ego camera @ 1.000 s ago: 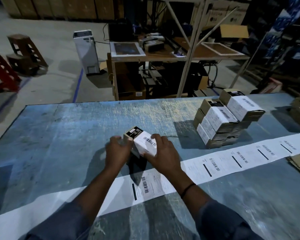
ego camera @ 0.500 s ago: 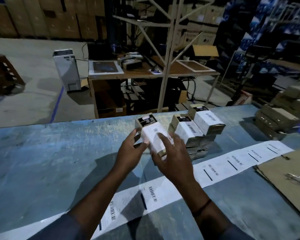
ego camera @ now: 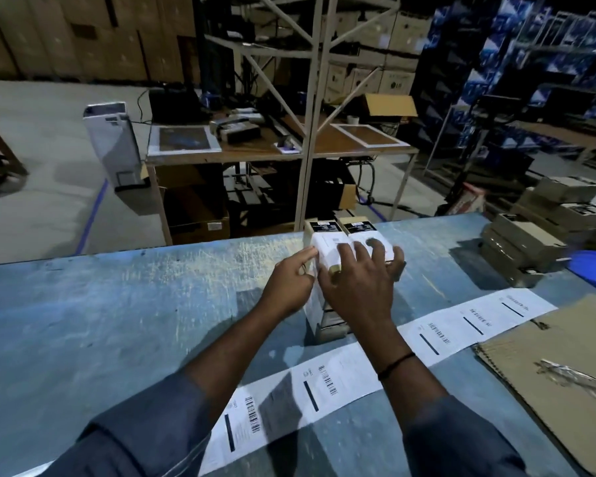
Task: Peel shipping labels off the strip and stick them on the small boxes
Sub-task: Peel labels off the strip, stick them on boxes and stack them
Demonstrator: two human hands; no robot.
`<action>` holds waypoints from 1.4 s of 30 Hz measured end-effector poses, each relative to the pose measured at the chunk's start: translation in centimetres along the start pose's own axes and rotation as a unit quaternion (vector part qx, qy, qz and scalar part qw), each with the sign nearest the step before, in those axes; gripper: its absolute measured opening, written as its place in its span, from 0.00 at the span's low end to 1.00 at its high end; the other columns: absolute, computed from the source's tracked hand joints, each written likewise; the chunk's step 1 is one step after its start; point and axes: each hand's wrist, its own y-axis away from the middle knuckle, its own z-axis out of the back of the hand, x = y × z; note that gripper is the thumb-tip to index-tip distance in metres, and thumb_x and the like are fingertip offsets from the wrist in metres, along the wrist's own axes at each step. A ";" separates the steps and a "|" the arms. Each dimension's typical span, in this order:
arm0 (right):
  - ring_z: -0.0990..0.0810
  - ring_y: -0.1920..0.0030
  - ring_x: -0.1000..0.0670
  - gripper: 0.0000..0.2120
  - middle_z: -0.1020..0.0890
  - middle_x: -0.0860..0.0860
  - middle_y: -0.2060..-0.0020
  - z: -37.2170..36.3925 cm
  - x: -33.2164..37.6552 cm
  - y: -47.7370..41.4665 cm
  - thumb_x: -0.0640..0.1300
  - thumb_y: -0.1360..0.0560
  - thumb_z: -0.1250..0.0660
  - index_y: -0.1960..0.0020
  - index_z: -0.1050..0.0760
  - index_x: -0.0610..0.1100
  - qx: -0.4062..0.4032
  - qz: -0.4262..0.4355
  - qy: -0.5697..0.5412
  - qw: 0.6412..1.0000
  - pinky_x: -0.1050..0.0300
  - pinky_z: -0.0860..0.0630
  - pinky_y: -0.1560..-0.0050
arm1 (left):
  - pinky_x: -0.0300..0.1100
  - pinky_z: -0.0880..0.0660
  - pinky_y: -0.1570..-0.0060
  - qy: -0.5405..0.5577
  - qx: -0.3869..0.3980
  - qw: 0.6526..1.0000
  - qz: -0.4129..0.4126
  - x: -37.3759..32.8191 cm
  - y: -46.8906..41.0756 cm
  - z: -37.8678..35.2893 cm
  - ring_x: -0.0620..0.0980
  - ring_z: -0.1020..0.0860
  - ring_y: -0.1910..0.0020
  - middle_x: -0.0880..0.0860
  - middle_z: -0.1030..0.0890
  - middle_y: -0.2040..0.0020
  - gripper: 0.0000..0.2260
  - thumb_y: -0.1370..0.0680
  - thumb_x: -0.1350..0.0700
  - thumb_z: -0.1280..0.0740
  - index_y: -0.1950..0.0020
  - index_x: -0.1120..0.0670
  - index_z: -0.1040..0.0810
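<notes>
Blue table, white strip, tan boxes

The table (ego camera: 117,321) is dusty blue, streaked with pale scratches. The strip (ego camera: 324,383) is white, printed with black barcodes and 1 thick black bar per label. The 2 top boxes (ego camera: 358,228) show black ends and white labels (ego camera: 331,244); the side stack (ego camera: 523,242) is plain tan. The cardboard (ego camera: 565,342) is brown and ribbed, the sleeves (ego camera: 145,432) slate blue, the wristband (ego camera: 394,364) black.

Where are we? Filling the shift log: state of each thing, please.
Held box: labelled, atop the stack
Stack: piled, labels on
Label strip: flat on table, labels unpeeled
Boxes at right: piled, no labels showing
Left hand: pinches held box's side
Right hand: fingers spread over top boxes
</notes>
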 end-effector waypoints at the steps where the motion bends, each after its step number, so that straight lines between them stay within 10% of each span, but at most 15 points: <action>1: 0.26 0.33 0.39 0.22 0.16 0.46 0.44 -0.5 -0.3 0.2 0.62 0.23 0.38 0.42 0.20 0.46 0.004 0.000 -0.006 1.000 0.34 0.41 0.28 | 0.40 0.35 0.26 0.006 0.000 1.000 0.002 0.1 -0.2 -0.3 0.49 0.32 0.23 0.50 0.28 0.23 0.24 0.19 0.69 0.38 0.24 0.53 0.26; 12: 0.25 0.31 0.38 0.26 0.20 0.42 0.34 -2.3 -1.1 0.6 0.61 0.23 0.36 0.35 0.23 0.42 -0.006 0.029 -0.053 0.998 0.38 0.35 0.31 | 0.49 0.24 0.32 0.054 -0.063 0.997 0.009 1.2 -0.1 -1.7 0.46 0.25 0.34 0.47 0.23 0.29 0.22 0.18 0.67 0.36 0.28 0.50 0.22; 21: 0.27 0.30 0.40 0.27 0.22 0.42 0.32 -1.5 -0.2 1.0 0.62 0.22 0.37 0.33 0.24 0.43 -0.010 0.030 -0.077 0.997 0.38 0.38 0.26 | 0.25 0.28 0.46 0.047 -0.053 0.997 -0.001 1.4 2.0 0.6 0.41 0.23 0.36 0.47 0.21 0.31 0.19 0.17 0.67 0.38 0.28 0.52 0.22; 25: 0.31 0.26 0.38 0.27 0.24 0.41 0.30 -0.8 0.6 1.5 0.61 0.22 0.37 0.33 0.24 0.43 -0.020 0.029 -0.070 0.997 0.36 0.46 0.22 | 0.29 0.29 0.42 0.036 -0.067 0.997 -0.007 1.7 3.6 2.6 0.40 0.24 0.37 0.46 0.20 0.31 0.19 0.16 0.65 0.37 0.28 0.50 0.22; 42: 0.28 0.30 0.40 0.18 0.22 0.45 0.33 -0.8 18.2 11.5 0.53 0.22 0.34 0.36 0.22 0.45 0.084 0.176 -0.315 0.929 0.41 0.36 0.27 | 0.34 0.28 0.42 -0.051 -0.169 0.980 0.089 10.2 19.3 17.8 0.45 0.20 0.39 0.47 0.18 0.35 0.13 0.17 0.59 0.32 0.34 0.48 0.19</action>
